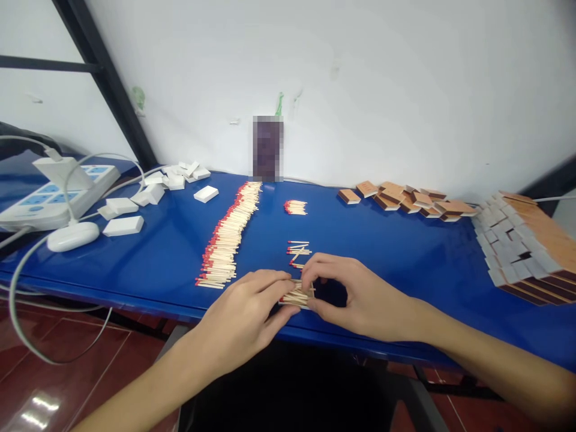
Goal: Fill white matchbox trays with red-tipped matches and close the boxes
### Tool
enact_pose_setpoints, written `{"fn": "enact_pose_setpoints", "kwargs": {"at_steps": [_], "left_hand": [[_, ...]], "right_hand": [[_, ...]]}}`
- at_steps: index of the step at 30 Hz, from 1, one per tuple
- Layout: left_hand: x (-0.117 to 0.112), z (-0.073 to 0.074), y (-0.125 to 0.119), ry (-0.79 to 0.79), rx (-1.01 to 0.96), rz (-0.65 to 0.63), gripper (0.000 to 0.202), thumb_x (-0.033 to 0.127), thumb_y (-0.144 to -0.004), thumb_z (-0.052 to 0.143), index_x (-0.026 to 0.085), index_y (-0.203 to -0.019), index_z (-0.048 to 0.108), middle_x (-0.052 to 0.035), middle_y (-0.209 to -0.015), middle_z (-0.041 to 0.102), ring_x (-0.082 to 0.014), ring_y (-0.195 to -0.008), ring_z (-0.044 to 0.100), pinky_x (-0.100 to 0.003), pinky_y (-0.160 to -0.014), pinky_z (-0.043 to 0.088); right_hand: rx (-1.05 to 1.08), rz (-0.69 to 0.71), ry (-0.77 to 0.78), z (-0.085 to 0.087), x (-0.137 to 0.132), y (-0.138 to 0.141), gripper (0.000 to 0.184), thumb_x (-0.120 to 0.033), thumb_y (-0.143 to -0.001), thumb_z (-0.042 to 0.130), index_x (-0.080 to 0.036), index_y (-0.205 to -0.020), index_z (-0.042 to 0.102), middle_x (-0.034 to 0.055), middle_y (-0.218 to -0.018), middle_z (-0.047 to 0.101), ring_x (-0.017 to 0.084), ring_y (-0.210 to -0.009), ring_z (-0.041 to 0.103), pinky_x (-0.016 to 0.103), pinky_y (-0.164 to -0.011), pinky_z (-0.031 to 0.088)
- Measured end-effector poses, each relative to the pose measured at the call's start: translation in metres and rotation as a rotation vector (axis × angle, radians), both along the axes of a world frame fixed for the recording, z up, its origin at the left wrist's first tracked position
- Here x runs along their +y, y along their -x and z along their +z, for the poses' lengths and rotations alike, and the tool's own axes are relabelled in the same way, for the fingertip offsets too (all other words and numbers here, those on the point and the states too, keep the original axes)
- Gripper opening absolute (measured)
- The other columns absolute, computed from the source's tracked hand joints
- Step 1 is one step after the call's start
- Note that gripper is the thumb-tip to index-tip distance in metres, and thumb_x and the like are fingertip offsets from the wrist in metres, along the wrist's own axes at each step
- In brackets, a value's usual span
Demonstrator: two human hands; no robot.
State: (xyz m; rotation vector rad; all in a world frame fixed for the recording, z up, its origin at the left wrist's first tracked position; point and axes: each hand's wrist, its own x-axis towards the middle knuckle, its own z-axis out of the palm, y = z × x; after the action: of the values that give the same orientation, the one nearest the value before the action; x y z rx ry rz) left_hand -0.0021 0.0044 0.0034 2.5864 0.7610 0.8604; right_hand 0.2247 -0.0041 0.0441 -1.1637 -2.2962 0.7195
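Near the table's front edge, my left hand (pixel 252 306) is closed around the left end of a small matchbox tray filled with matches (pixel 297 295). The red heads lie on the left side, next to my left fingers. My right hand (pixel 360 294) curls its thumb and fingers on the right end, by the bare match ends; the fingers partly hide the tray's walls. Just beyond my hands lie several loose matches (pixel 299 248). Farther back is a small bundle of matches (pixel 296 207). A long row of matches (pixel 225 240) runs to the left.
White matchbox trays (pixel 123 225) lie scattered at the left, beside a power strip (pixel 58 192) with cables. Brown matchbox covers (pixel 391 193) are heaped at the back right. A stack of matchboxes (pixel 517 246) stands far right. A pixelated dark object (pixel 268 150) leans against the wall.
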Motion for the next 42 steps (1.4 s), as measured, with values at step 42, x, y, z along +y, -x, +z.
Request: {"fn": "enact_pose_setpoints", "kwargs": {"at_steps": [42], "left_hand": [[-0.004,0.004,0.002,0.053,0.075,0.040,0.016,0.023,-0.102,0.056,0.027,-0.117,0.060,-0.0020,-0.123,0.062,-0.0252,-0.109,0.056,-0.045,-0.097,0.041]], "right_hand": [[-0.022,-0.065,0.020,0.001,0.005,-0.010,0.010,-0.021,-0.088,0.062,-0.020,-0.084,0.072,0.0012,-0.082,0.072,0.013,-0.072,0.065,0.025,-0.068,0.051]]}}
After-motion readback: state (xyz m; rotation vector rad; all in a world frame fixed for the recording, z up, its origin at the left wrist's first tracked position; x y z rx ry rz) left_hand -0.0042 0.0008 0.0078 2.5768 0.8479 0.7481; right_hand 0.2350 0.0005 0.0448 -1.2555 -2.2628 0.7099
